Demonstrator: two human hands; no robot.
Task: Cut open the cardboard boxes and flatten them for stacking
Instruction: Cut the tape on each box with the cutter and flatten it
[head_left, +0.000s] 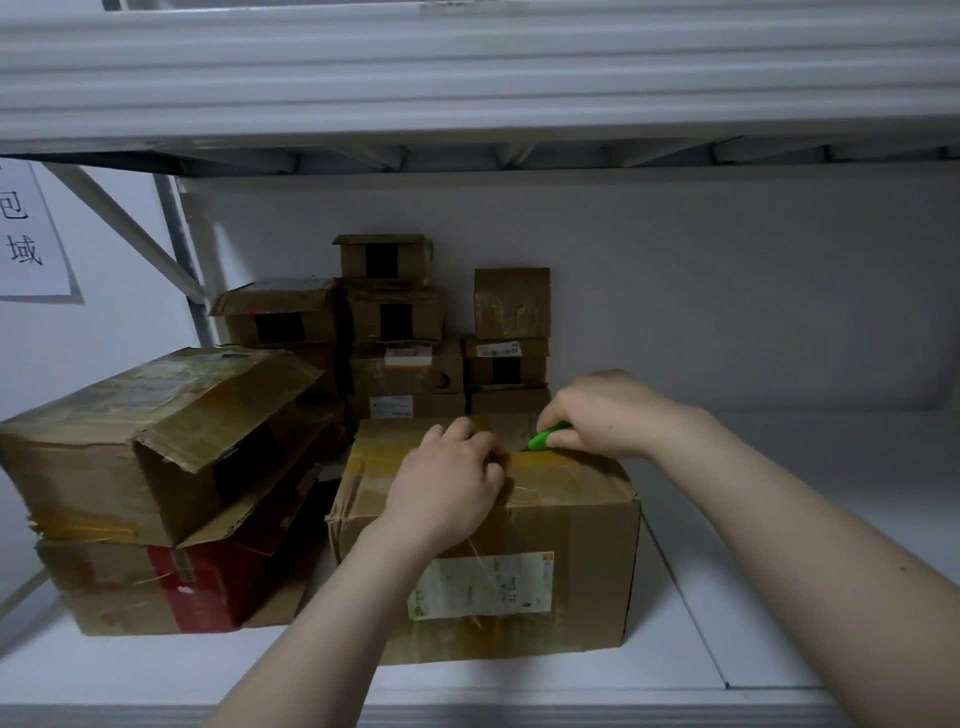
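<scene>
While right grip holds cutter, box beneath

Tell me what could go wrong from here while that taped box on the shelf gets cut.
1. The left hand rests on the taped box right beside the green cutter gripped by the right hand. A slip toward it could cut the fingers.
2. The large open box sits tilted on the red-printed box. A shove might topple it.
</scene>
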